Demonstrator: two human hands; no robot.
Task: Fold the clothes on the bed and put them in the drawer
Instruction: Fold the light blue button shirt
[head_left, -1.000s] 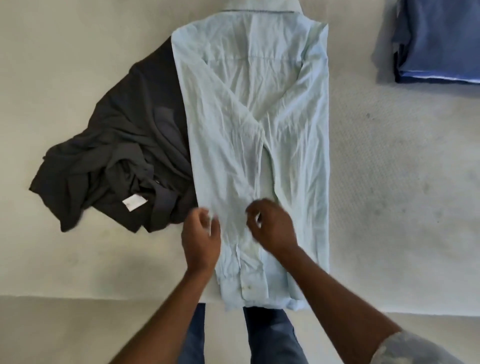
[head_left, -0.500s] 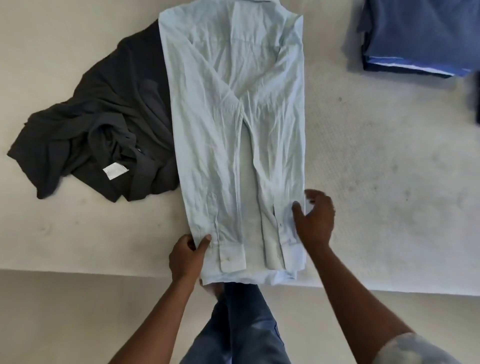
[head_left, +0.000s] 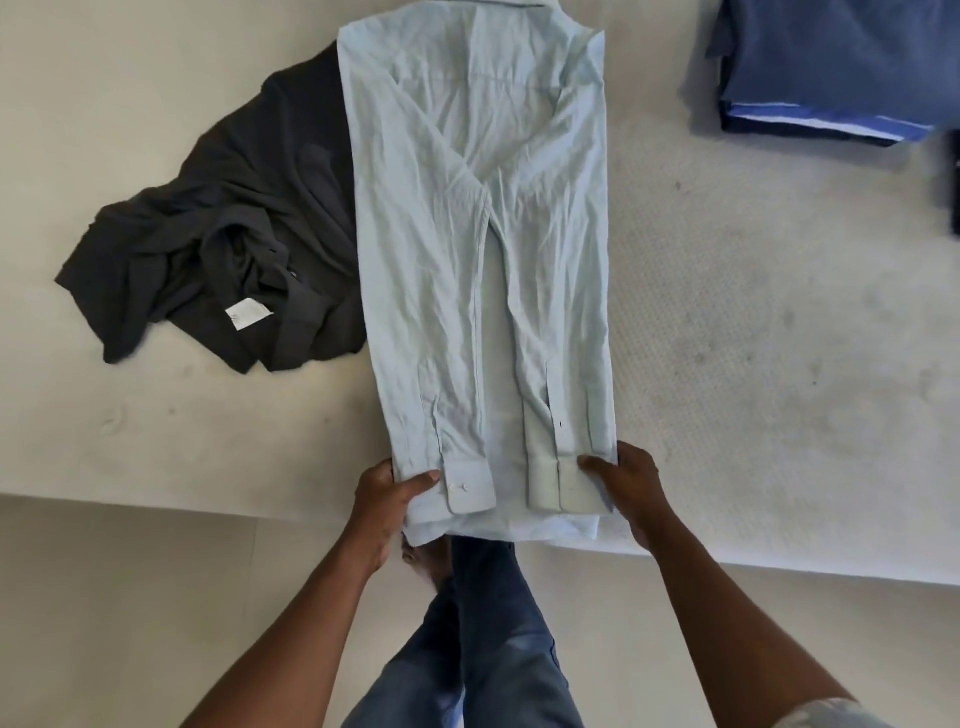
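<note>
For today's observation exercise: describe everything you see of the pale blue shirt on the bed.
The pale blue shirt looks like creased cotton. It lies flat on the bed, collar far, both sleeves folded inward, cuffs near the hem. The left hand and right hand grip its near corners. One edge overlaps a dark garment.

Both forearms bare, reaching forward. Left grip (head_left: 387, 501) pinches the shirt (head_left: 483, 260) at its near corner, thumb on top; right grip (head_left: 631, 488) likewise at the opposite corner.
</note>
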